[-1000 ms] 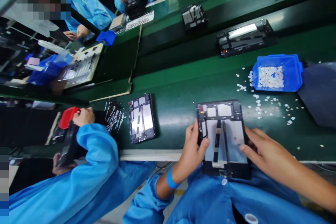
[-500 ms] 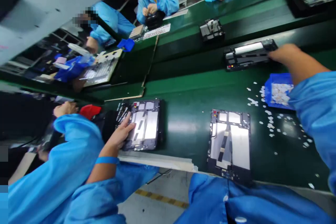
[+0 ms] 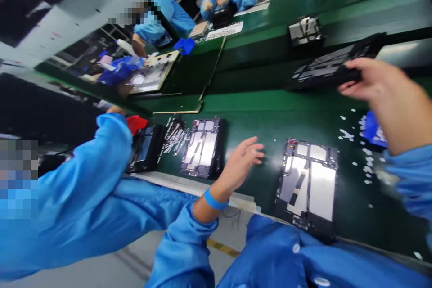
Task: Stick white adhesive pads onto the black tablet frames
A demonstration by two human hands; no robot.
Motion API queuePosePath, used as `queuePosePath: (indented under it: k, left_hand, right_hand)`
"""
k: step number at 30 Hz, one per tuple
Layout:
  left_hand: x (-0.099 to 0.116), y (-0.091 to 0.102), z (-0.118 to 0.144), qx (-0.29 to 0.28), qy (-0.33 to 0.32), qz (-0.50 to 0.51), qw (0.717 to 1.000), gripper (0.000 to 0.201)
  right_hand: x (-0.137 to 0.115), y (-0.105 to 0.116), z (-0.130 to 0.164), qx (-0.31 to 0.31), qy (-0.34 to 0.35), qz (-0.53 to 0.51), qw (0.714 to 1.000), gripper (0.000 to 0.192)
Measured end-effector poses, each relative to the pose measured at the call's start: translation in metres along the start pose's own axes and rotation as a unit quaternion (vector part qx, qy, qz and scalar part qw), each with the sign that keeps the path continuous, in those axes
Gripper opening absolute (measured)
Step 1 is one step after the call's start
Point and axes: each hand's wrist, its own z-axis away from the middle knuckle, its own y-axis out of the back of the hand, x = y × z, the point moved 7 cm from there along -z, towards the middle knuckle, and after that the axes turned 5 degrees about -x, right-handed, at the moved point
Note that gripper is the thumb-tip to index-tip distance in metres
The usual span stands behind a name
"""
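White scraps (image 3: pixel 357 163) and blue tray (image 3: pixel 373 130) flank the tablet frame (image 3: pixel 308 182).

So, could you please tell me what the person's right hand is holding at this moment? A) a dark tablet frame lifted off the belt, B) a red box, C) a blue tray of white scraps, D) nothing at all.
A: the right hand grips the edge of a dark tablet frame tilted up above the green belt, while the left hand hovers open between two other frames lying flat.
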Motion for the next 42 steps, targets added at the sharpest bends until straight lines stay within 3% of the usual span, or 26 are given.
queuePosePath:
  k: [3, 5, 8, 10, 12, 15, 17, 20, 24, 27, 30, 33, 35, 39, 42]
  left_hand:
    - [-0.013, -0.064, -0.033, -0.049, 0.042, 0.150, 0.987, 0.059]
    - [-0.012, -0.085, -0.047, -0.048, 0.025, 0.192, 0.980, 0.055]
    - [-0.007, -0.080, -0.044, -0.004, -0.023, 0.171, 0.985, 0.048]
    - [-0.006, -0.068, -0.030, -0.010, -0.019, 0.100, 0.995, 0.045]
    - [-0.011, -0.062, -0.016, -0.075, 0.014, 0.004, 0.997, 0.042]
    - [-0.021, -0.068, -0.005, -0.184, 0.016, -0.130, 0.974, 0.044]
    - [-0.029, -0.076, -0.007, -0.214, -0.010, -0.202, 0.956, 0.049]
    - [-0.038, -0.078, -0.014, -0.168, -0.046, -0.337, 0.925, 0.053]
    - [-0.046, -0.077, -0.001, -0.114, -0.063, -0.435, 0.891, 0.059]
    - [-0.057, -0.080, 0.025, -0.135, -0.051, -0.429, 0.891, 0.056]
    - [-0.064, -0.078, 0.041, -0.146, -0.033, -0.436, 0.887, 0.069]
    - [-0.046, -0.066, 0.027, -0.068, -0.085, -0.482, 0.870, 0.065]
    - [-0.025, -0.064, 0.007, -0.017, -0.152, -0.529, 0.834, 0.050]
    - [-0.007, -0.083, -0.028, -0.061, -0.218, -0.623, 0.748, 0.035]
    - [-0.010, -0.088, -0.038, -0.065, -0.217, -0.649, 0.726, 0.025]
  right_hand:
    - [0.026, -0.008, 0.064, 0.000, -0.086, -0.050, 0.995, 0.021]
    - [0.053, -0.013, 0.129, -0.022, -0.107, -0.072, 0.991, 0.022]
    - [0.091, -0.005, 0.228, -0.167, -0.133, -0.065, 0.975, 0.048]
    - [0.110, 0.022, 0.276, -0.265, -0.141, -0.027, 0.954, 0.067]
    - [0.121, 0.069, 0.295, -0.249, -0.131, -0.018, 0.960, 0.077]
    - [0.134, 0.125, 0.293, -0.171, -0.133, 0.004, 0.976, 0.075]
    - [0.147, 0.134, 0.288, -0.138, -0.154, 0.078, 0.975, 0.070]
    - [0.163, 0.118, 0.284, -0.121, -0.162, 0.169, 0.965, 0.074]
    - [0.169, 0.088, 0.282, -0.156, -0.111, 0.173, 0.966, 0.084]
    - [0.166, 0.091, 0.280, -0.164, -0.075, 0.238, 0.954, 0.082]
    - [0.163, 0.106, 0.278, -0.179, -0.064, 0.295, 0.936, 0.082]
    - [0.161, 0.117, 0.273, -0.199, -0.077, 0.293, 0.932, 0.078]
    - [0.151, 0.123, 0.265, -0.173, -0.071, 0.297, 0.936, 0.074]
    - [0.114, 0.115, 0.245, -0.130, -0.008, 0.317, 0.939, 0.063]
    - [0.091, 0.096, 0.236, -0.147, 0.025, 0.322, 0.935, 0.055]
